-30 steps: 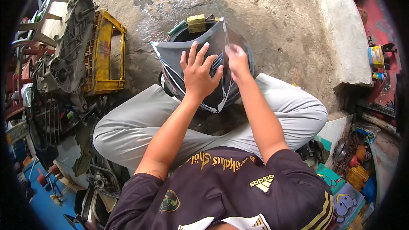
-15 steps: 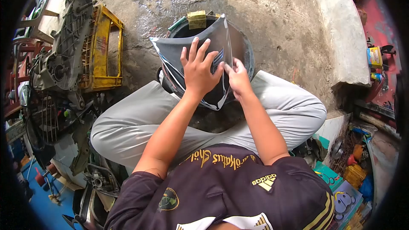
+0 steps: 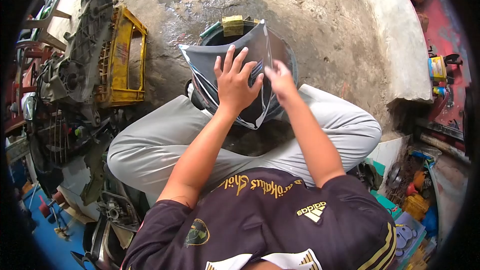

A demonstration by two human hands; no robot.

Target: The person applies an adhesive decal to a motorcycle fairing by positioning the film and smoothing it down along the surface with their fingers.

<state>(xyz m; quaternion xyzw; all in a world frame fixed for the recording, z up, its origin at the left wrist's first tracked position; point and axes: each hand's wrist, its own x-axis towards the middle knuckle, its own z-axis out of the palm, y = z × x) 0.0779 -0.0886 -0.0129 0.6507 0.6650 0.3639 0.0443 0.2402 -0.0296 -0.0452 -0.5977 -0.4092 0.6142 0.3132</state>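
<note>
A dark grey body panel (image 3: 215, 54) with white, worn-looking edges and a decal lies over a round black tub (image 3: 291, 56) between my crossed legs. It looks like a motorcycle fairing. My left hand (image 3: 236, 81) lies on the panel's face, open, with fingers spread. At the panel's right edge is my right hand (image 3: 283, 81), its fingers bent together and slightly blurred; whatever they may hold is hidden. On the tub's far rim sit a yellow block (image 3: 232, 25) and a green rod-like piece (image 3: 210, 29).
To the left, a yellow crate (image 3: 125, 57) stands beside a grey engine casing (image 3: 82, 45) and other metal parts. A raised concrete ledge (image 3: 400, 45) runs along the right. Assorted parts (image 3: 415, 195) lie at lower right. The concrete floor (image 3: 330, 20) is wet in places.
My right hand has shifted slightly up and right along the panel's edge and is now more blurred. My left hand stays spread on the panel.
</note>
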